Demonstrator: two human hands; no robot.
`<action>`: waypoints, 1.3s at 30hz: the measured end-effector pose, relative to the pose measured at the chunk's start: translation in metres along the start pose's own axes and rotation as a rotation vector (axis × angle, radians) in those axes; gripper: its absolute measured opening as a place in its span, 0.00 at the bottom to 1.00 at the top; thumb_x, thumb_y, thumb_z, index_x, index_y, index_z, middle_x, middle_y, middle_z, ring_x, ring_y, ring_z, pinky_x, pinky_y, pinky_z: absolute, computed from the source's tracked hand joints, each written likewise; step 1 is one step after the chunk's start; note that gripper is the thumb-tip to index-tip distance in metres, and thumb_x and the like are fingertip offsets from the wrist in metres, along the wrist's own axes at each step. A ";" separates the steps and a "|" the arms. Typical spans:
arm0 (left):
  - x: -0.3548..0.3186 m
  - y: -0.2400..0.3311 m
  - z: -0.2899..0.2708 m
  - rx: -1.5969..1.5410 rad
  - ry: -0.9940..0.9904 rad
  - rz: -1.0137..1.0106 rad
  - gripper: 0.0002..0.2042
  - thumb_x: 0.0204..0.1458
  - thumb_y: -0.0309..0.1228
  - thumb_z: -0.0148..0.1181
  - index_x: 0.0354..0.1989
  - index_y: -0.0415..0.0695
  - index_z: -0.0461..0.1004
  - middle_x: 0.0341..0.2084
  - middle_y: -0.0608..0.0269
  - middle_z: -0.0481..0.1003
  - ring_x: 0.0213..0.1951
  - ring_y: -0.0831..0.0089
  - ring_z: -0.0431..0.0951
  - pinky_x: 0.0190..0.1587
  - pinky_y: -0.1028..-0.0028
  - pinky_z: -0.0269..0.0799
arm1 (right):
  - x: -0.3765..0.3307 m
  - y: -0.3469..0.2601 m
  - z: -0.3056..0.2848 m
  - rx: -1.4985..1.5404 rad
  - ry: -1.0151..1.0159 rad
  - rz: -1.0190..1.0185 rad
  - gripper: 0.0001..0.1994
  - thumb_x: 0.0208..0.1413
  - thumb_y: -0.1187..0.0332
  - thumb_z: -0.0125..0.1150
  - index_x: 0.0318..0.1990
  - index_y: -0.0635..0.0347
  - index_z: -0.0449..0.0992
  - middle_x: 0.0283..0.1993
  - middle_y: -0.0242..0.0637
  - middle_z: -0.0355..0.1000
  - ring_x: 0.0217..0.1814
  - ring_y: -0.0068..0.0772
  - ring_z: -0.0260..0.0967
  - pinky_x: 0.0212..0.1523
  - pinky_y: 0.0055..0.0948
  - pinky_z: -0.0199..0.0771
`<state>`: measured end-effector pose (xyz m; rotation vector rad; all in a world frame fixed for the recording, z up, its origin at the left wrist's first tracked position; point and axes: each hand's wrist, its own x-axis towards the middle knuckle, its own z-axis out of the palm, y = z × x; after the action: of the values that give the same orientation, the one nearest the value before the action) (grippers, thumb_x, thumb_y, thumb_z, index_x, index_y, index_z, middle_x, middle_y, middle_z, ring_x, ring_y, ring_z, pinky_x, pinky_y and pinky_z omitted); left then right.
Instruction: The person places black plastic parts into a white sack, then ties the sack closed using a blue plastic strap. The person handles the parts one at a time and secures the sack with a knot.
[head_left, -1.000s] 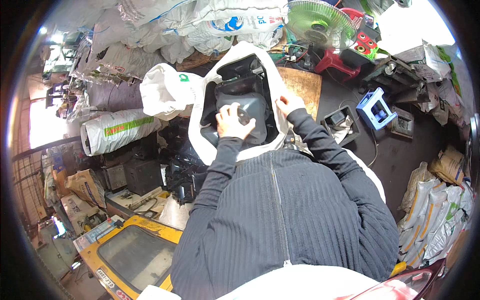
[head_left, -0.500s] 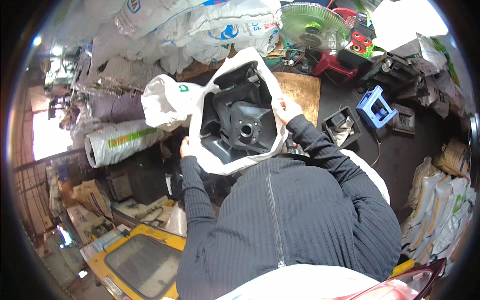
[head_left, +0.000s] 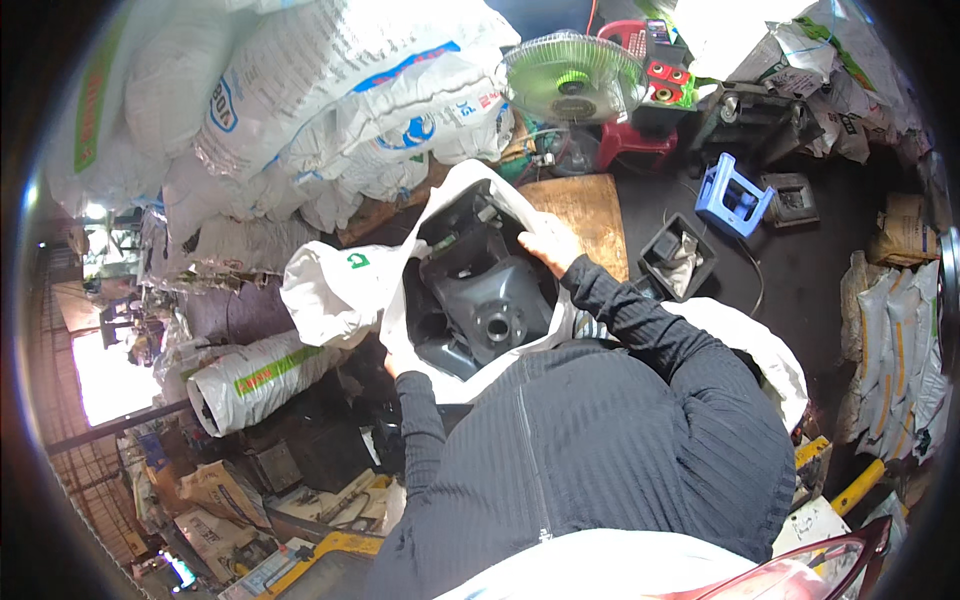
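In front of my body stands a white sack (head_left: pixel 462 180) with its mouth wide apart. Inside it lie black moulded plastic parts (head_left: pixel 497 290); the top one has a round collar with a hole. My right hand (head_left: pixel 552 245) grips the sack's upper right rim, fingertips over the edge beside the parts. At the lower left rim, my left hand (head_left: pixel 392 366) holds the sack's side, its fingers mostly hidden by the fabric. Another white sack (head_left: pixel 335 290) with a green mark bulges right beside the left rim.
Stacked white sacks (head_left: pixel 300 110) rise at the far left. A green fan (head_left: pixel 572 80) and red stool (head_left: pixel 637 145) stand beyond a wooden board (head_left: pixel 590 215). To the right are a black crate (head_left: pixel 680 262) and blue stool (head_left: pixel 733 197). A rolled sack (head_left: pixel 262 385) lies left.
The view has tilted, so the sack sits lower in the picture. My right hand has shifted up along the rim; my left hand stays at the lower left side.
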<state>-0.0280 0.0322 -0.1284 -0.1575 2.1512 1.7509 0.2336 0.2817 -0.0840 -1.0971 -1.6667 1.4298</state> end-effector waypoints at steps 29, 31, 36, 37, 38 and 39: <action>0.082 0.072 0.052 1.852 -0.013 0.919 0.13 0.50 0.37 0.50 0.41 0.45 0.72 0.38 0.58 0.73 0.42 0.65 0.73 0.36 0.65 0.73 | 0.096 -0.005 0.010 -0.753 -0.248 -0.526 0.15 0.52 0.56 0.50 0.34 0.58 0.76 0.28 0.47 0.72 0.32 0.45 0.71 0.34 0.36 0.70; 0.073 0.085 0.031 1.809 0.011 0.996 0.13 0.50 0.37 0.50 0.41 0.45 0.72 0.39 0.59 0.73 0.42 0.65 0.73 0.36 0.65 0.73 | 0.074 -0.043 -0.009 -0.414 -0.257 -0.347 0.14 0.54 0.60 0.47 0.37 0.60 0.75 0.32 0.45 0.73 0.31 0.42 0.71 0.33 0.33 0.71; 0.068 0.062 0.000 1.533 0.140 1.199 0.13 0.50 0.37 0.50 0.41 0.45 0.72 0.40 0.59 0.72 0.42 0.64 0.73 0.36 0.65 0.73 | 0.067 -0.032 0.002 -0.333 -0.145 -0.413 0.14 0.56 0.63 0.46 0.40 0.63 0.74 0.39 0.43 0.74 0.37 0.36 0.73 0.41 0.25 0.70; 0.068 0.050 0.002 1.480 0.116 1.220 0.13 0.50 0.37 0.50 0.41 0.45 0.72 0.40 0.59 0.72 0.42 0.64 0.73 0.36 0.65 0.73 | 0.070 -0.018 0.008 -0.309 -0.109 -0.402 0.13 0.54 0.65 0.47 0.40 0.61 0.74 0.36 0.44 0.73 0.35 0.38 0.72 0.38 0.29 0.71; 0.072 0.042 0.006 1.543 0.062 1.166 0.13 0.50 0.37 0.50 0.41 0.45 0.72 0.40 0.59 0.72 0.43 0.64 0.73 0.36 0.65 0.73 | 0.065 0.017 0.014 -0.283 -0.079 -0.369 0.12 0.53 0.66 0.47 0.39 0.60 0.74 0.33 0.46 0.73 0.32 0.39 0.72 0.35 0.33 0.71; 0.072 0.042 0.014 1.788 -0.048 0.979 0.14 0.50 0.37 0.51 0.41 0.44 0.72 0.41 0.59 0.72 0.43 0.63 0.72 0.36 0.65 0.72 | 0.077 0.052 0.008 -0.872 -0.024 -0.523 0.11 0.53 0.65 0.47 0.38 0.57 0.74 0.31 0.44 0.73 0.32 0.39 0.72 0.35 0.34 0.71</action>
<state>-0.1054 0.0651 -0.1165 1.4451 2.9634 -0.5691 0.2031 0.3508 -0.1393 -0.9312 -2.4428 0.3614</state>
